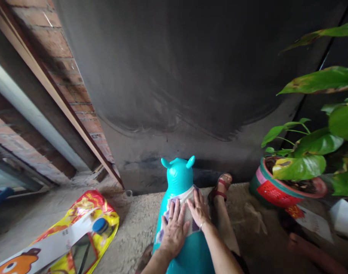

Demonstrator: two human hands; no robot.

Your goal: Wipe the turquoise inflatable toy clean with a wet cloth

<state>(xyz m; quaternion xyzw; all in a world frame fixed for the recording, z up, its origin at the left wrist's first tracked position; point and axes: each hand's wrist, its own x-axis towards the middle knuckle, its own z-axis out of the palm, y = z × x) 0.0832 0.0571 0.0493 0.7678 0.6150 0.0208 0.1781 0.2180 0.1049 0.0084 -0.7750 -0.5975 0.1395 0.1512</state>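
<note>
A turquoise, glossy animal-shaped toy (180,177) with two small ears or horns stands on the floor between my legs. Across its back lies a white and purple cloth (188,198). My left hand (175,226) rests on the cloth with its fingers spread, a ring on one finger. Just to the right and a little farther forward, my right hand (199,209) presses flat on the same cloth, fingers apart. Parts of the cloth are hidden under both hands.
A dark panel (176,76) rises in front. Right is a potted plant in a red-green pot (279,192); my sandalled foot (223,184) is beside the toy. Left on the concrete lie a yellow-red bag (89,198), a blue-capped jar (101,226) and a white card (54,243).
</note>
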